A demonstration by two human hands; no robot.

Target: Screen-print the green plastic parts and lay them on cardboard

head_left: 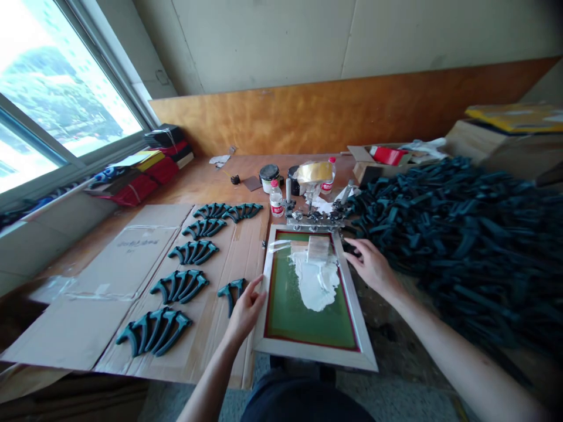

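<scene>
In the head view a screen printing frame (368, 351) with a green mesh lies in front of me. White paste (317, 290) is spread on its upper middle, and a squeegee with a wooden block (317, 249) rests at the paste's far end. My left hand (247, 309) is closed at the frame's left edge, thumb and forefinger against it. Beside that hand lie a couple of dark teal curved handles (231, 291), partly covered by it. At the frame's upper right edge is my right hand (372, 266), thumb and forefinger apart, its other fingers curled.
Rows of teal handles (160, 331) lie on flattened cardboard (101, 328) at left. A large heap of them (440, 223) fills the right. Behind the frame stand a metal hinge clamp (314, 220), a bottle (276, 199) and a paint tub (268, 177). A wooden board (308, 123) lines the wall.
</scene>
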